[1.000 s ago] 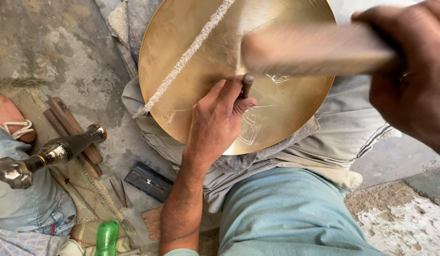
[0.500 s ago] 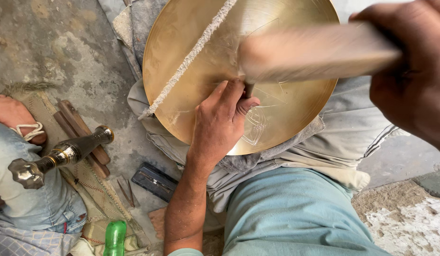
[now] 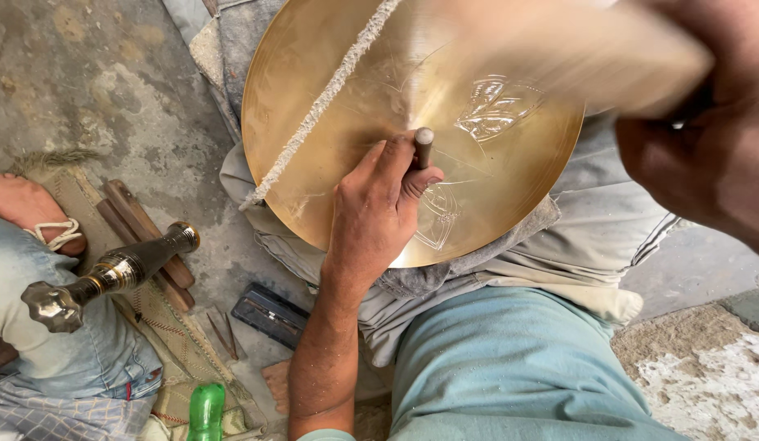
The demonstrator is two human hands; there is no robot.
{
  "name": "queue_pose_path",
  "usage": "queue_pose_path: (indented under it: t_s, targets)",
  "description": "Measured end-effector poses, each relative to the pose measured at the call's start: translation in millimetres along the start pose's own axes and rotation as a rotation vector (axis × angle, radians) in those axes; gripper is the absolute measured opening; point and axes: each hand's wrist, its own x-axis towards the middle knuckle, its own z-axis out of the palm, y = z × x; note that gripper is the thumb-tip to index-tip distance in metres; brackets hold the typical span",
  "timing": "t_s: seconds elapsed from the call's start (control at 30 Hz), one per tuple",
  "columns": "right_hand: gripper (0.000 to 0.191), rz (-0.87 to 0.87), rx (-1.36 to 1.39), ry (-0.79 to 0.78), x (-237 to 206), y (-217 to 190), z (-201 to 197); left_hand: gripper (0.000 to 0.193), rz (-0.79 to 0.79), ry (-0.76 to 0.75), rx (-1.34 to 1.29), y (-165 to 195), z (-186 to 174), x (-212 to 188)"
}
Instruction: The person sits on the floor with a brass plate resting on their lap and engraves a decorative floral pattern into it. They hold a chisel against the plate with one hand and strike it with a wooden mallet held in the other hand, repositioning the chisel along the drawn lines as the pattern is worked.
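Here, the left hand [image 3: 371, 216] pinches a steel punch [image 3: 423, 147] upright at the stiff, slippery-looking brass plate's [image 3: 330, 82] centre; at two o'clock, the right hand [image 3: 706, 155] clasps a blurred wooden mallet [image 3: 575, 49].

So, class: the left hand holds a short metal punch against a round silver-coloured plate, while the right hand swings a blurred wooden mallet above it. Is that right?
Not quite. The round plate is golden brass-coloured, not silver-coloured, as the head view shows. The rest stands: the left hand holds the short metal punch against it, while the right hand swings the blurred wooden mallet above it.
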Motion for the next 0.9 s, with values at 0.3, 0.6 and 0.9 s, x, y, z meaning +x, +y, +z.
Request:
queue_pose_path:
  t_s: [0.3, 0.6, 0.9]
  targets:
    - [0.050, 0.091, 0.258, 0.053, -13.5, 9.8, 16.1, 0.030, -0.005, 0.003, 0.035, -0.1, -1.0, 0.6]
    - [0.055, 0.122, 0.237, 0.040, -13.9, 0.3, 1.9, 0.028, -0.010, 0.000, 0.052, 4.7, -2.9, 4.2]
    - [0.033, 0.340, 0.643, 0.126, -87.8, 53.3, 77.2, 0.013, 0.006, 0.283, -0.400, 1.6, -13.8, -38.6]
